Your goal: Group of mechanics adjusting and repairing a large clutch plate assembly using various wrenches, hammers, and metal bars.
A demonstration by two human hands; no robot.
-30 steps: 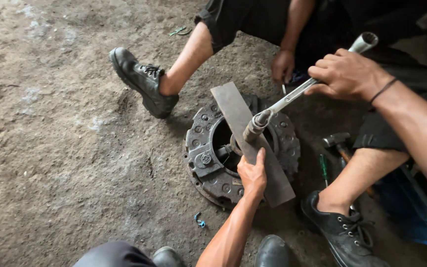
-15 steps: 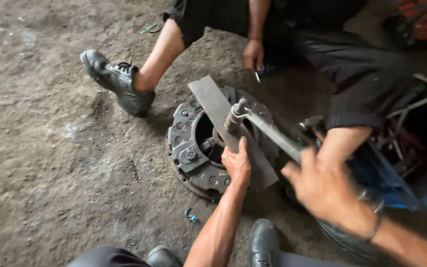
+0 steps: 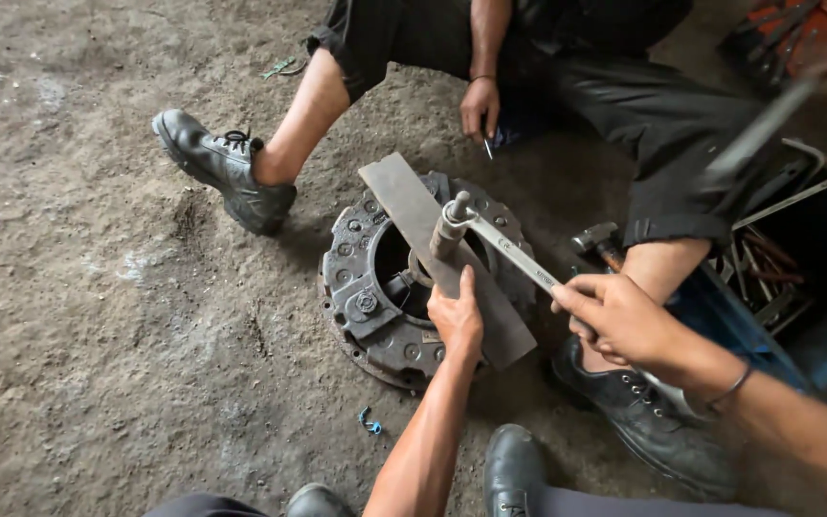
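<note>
A round, dark clutch pressure plate (image 3: 366, 297) lies on the dirt floor. A flat metal bar (image 3: 404, 196) lies across it. My left hand (image 3: 457, 324) presses down on the bar's near half, thumb at its edge. A socket post (image 3: 449, 230) stands upright through the bar, and a long wrench (image 3: 509, 254) runs from it toward the lower right. My right hand (image 3: 624, 321) is closed round the wrench's handle end.
A person sits opposite, one black shoe (image 3: 217, 168) left of the plate and the other (image 3: 653, 421) beside my right hand; their hand (image 3: 479, 103) rests on the floor. A hammer (image 3: 597, 241) and a blue box of tools (image 3: 768, 287) sit at right. A blurred metal pipe (image 3: 758, 134) moves above.
My right hand swung the wrench handle from the upper right round to the lower right. My left hand stayed on the bar. A blurred pipe now shows at the upper right.
</note>
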